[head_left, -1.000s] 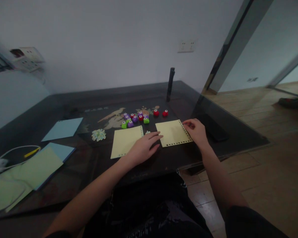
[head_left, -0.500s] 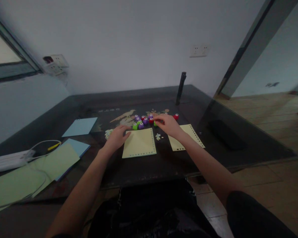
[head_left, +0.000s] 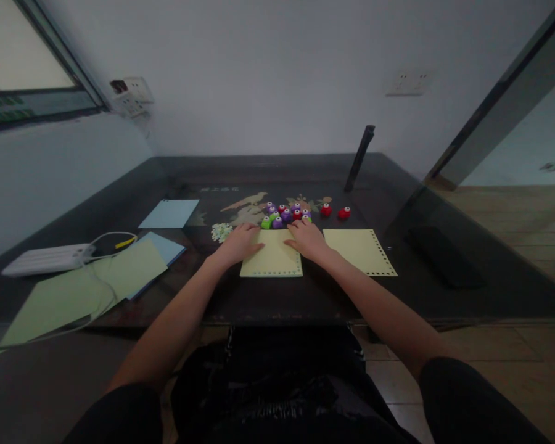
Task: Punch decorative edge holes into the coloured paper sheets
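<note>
Pale yellow paper sheet (head_left: 272, 262), square, its near and right edges punched with a row of small holes, lies flat at the near middle of the dark glossy surface (head_left: 305, 302). The left hand (head_left: 238, 242) rests palm-down on its far left corner and the right hand (head_left: 309, 239) on its far right corner; each grip is spread flat, fingers loosely apart, clamped on nothing. Just beyond the fingertips stands a cluster of small rounded craft punches (head_left: 284, 214) in purple, green and red. A second punched yellow sheet (head_left: 359, 250) lies just to the right. Blue sheets (head_left: 169, 213) and green sheets (head_left: 92, 287) lie well to the left. A plain white wall (head_left: 268, 74) backs the surface; wooden flooring (head_left: 527, 216) extends right.
</note>
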The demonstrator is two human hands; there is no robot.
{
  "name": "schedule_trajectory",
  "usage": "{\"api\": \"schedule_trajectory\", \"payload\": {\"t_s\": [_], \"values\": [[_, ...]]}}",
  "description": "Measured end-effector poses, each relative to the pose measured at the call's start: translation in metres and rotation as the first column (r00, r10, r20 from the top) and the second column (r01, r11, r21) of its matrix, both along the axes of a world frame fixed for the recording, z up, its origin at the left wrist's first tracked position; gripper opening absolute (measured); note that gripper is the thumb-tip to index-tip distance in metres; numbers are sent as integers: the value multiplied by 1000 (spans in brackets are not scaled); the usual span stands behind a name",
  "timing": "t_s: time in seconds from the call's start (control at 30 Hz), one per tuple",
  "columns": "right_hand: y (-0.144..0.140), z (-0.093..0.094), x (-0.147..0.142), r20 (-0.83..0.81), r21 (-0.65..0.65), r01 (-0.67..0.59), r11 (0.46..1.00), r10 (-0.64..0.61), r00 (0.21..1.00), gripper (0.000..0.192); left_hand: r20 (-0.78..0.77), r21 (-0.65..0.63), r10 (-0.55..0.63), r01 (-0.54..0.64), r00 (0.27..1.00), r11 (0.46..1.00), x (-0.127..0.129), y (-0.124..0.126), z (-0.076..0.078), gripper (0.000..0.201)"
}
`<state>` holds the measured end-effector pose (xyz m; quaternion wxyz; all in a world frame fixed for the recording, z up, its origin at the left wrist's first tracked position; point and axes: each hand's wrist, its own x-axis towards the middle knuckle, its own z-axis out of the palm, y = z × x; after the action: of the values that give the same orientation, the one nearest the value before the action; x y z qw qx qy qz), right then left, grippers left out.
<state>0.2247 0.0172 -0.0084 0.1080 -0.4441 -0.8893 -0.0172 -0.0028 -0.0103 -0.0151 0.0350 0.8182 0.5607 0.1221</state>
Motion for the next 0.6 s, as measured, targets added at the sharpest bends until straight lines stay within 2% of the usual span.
{"api": "schedule_trajectory", "payload": {"t_s": [0.2, 0.6], "values": [[-1, 0, -2, -8, 2, -3, 1000, 3, 1000, 39, -11, 29, 8, -8, 1000, 1000, -1, 1, -2, 48], [-6, 4, 0, -51, 17, 23, 1000, -22, 998, 41, 8, 41, 16, -16, 1000, 999, 3, -4, 6, 49]]}}
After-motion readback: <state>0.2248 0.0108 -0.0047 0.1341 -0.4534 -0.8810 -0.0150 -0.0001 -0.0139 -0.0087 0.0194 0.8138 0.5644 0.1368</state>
